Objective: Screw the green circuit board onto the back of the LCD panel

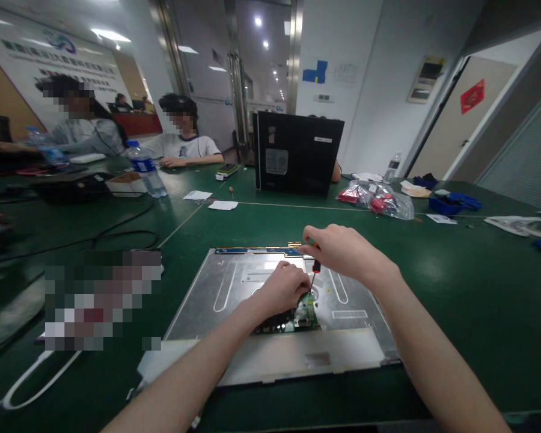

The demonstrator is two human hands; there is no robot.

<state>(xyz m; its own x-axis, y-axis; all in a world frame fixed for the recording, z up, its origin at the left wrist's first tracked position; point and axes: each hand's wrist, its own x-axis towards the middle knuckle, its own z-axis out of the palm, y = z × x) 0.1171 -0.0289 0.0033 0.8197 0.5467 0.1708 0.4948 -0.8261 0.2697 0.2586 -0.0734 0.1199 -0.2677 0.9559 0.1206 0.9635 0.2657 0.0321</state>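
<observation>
A flat metal display panel [207, 300] lies on the green table, with a green circuit board [305, 313] at its middle. My right hand [336, 248] is closed on a red and black screwdriver [316, 266], whose shaft slants down to the board's upper edge. Close to that tip, my left hand [288, 285] is over the board with its fingers bent together; what they pinch, if anything, is hidden. A blue circuit strip [252, 251] runs along the panel's far edge.
Beyond the panel stands a black computer case [297, 156]. Bagged red items [379, 199] and a blue box [446, 204] are at the back right. A water bottle [148, 171], cables and two seated people are to the left.
</observation>
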